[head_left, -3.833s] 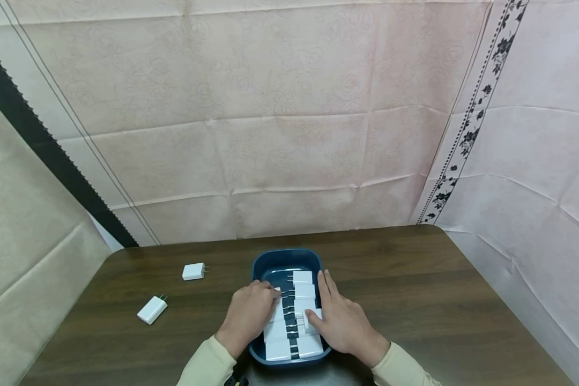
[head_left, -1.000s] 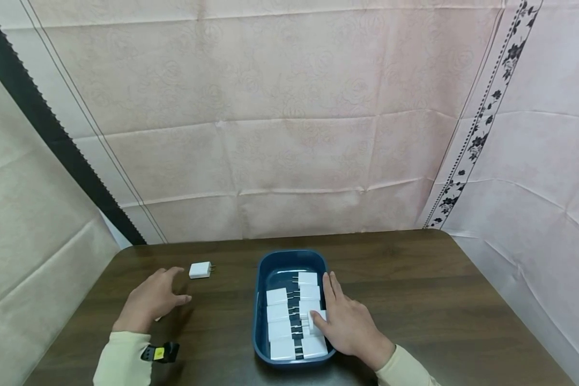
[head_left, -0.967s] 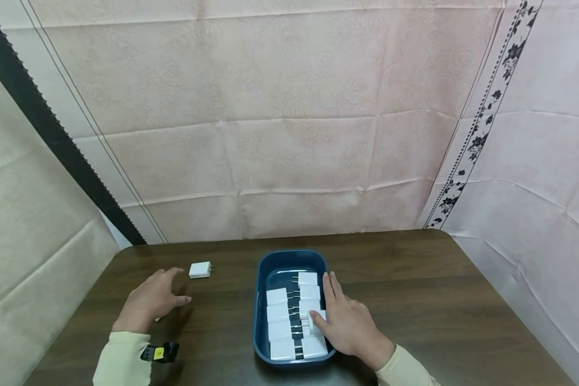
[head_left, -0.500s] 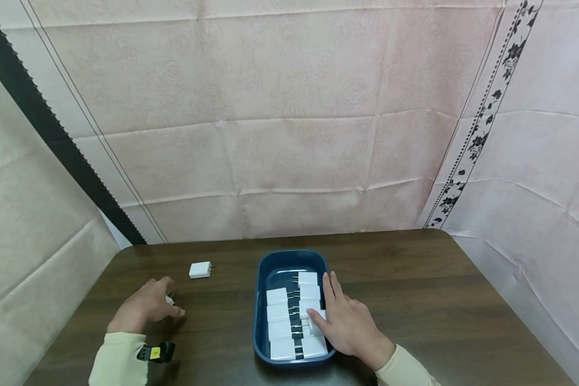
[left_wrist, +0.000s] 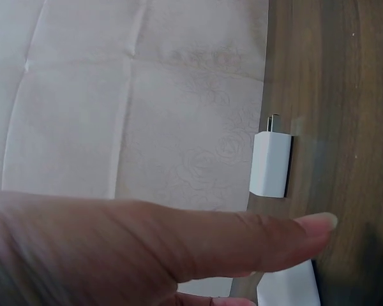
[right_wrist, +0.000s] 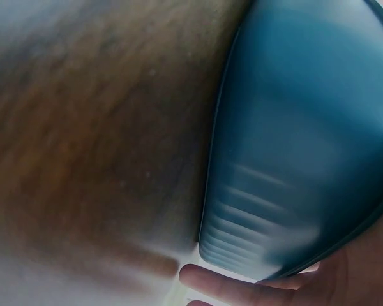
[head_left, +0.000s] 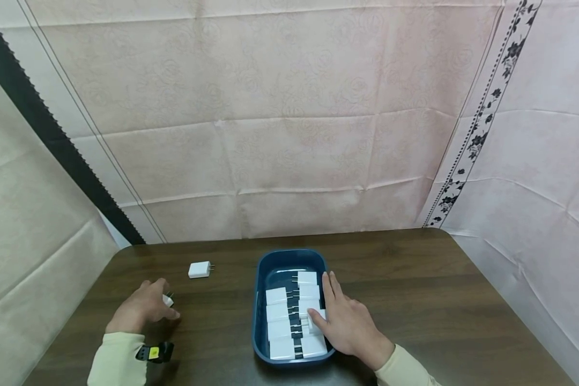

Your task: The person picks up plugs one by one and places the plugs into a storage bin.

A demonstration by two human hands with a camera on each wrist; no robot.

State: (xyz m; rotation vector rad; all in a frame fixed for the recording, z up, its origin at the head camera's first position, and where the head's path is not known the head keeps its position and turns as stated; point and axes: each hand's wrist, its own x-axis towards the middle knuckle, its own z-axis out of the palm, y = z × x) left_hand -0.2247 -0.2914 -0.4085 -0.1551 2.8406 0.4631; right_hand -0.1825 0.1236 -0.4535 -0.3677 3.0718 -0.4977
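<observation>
My left hand [head_left: 140,306] curls over a white wall charger [head_left: 168,301] on the table, thumb on one side and fingers on the other. In the left wrist view the thumb crosses in front of that charger [left_wrist: 289,285], and the hand hides much of it. My right hand [head_left: 344,320] holds the right side of a blue plastic tray [head_left: 257,316], its thumb over the rim and its fairly straight fingers along the outer wall. Inside lie white chargers [head_left: 280,328] in two columns, prongs facing inward. One charger [head_left: 314,321] lies on top under the right thumb.
Another white charger [head_left: 199,269] lies on the brown wooden table [head_left: 415,300], beyond my left hand, prongs to the right. A black band with a yellow patch [head_left: 155,352] sits on the left wrist. Pale patterned cloth [head_left: 289,134] hangs behind the table.
My left hand has left the tray's left column and moved left to the loose charger. Over the last second its thumb and fingers have come in around it. The right hand stays put.
</observation>
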